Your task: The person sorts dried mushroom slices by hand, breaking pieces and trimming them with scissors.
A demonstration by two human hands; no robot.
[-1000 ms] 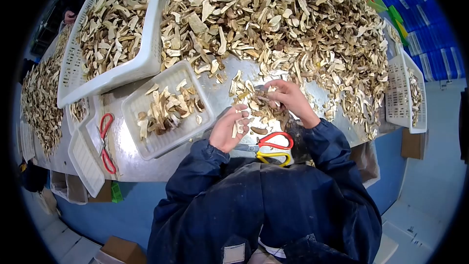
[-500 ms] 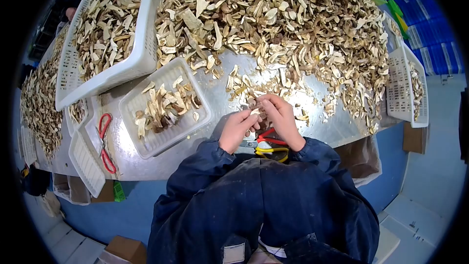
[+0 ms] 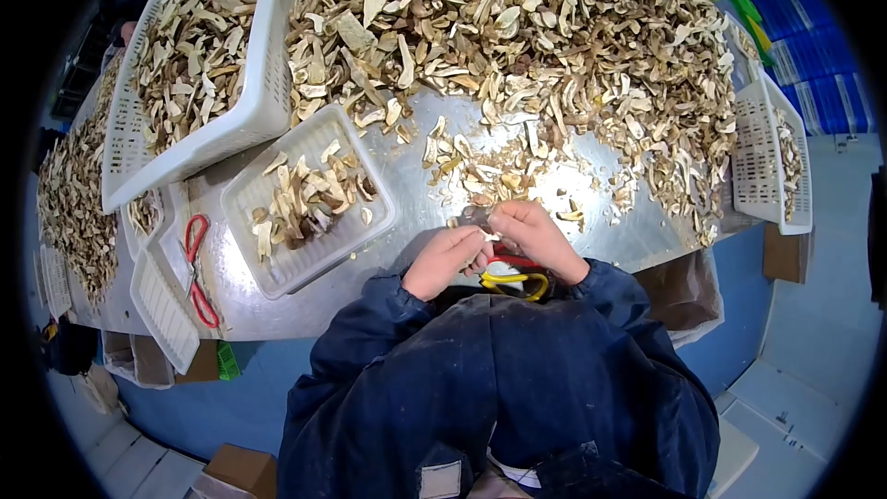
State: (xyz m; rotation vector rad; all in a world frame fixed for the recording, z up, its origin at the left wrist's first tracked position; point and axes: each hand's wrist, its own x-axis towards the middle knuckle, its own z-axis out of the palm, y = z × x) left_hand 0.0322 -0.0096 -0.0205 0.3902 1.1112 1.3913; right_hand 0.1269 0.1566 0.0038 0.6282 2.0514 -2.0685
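My left hand (image 3: 448, 261) and my right hand (image 3: 536, 237) meet close to my body, near the table's front edge. Between their fingertips is a small pale mushroom piece (image 3: 490, 237), pinched from both sides. Scissors with one red and one yellow handle (image 3: 519, 285) lie just below my hands, partly covered by them. Beyond my fingers, loose dried mushroom slices (image 3: 494, 176) are scattered on the metal table (image 3: 411, 187). A shallow white tray (image 3: 381, 222) holding some slices sits left of my hands.
A big heap of slices (image 3: 517, 37) spreads across the back. White baskets with slices stand at the left (image 3: 273, 83) and right (image 3: 771, 162). Red-handled scissors (image 3: 195, 268) lie by a tilted white tray (image 3: 164, 305). Another person's hand (image 3: 127, 32) shows at upper left.
My hands came together and drew nearer to my body, the right hand leaving the loose slices. The piece between my fingertips is now pinched by both hands.
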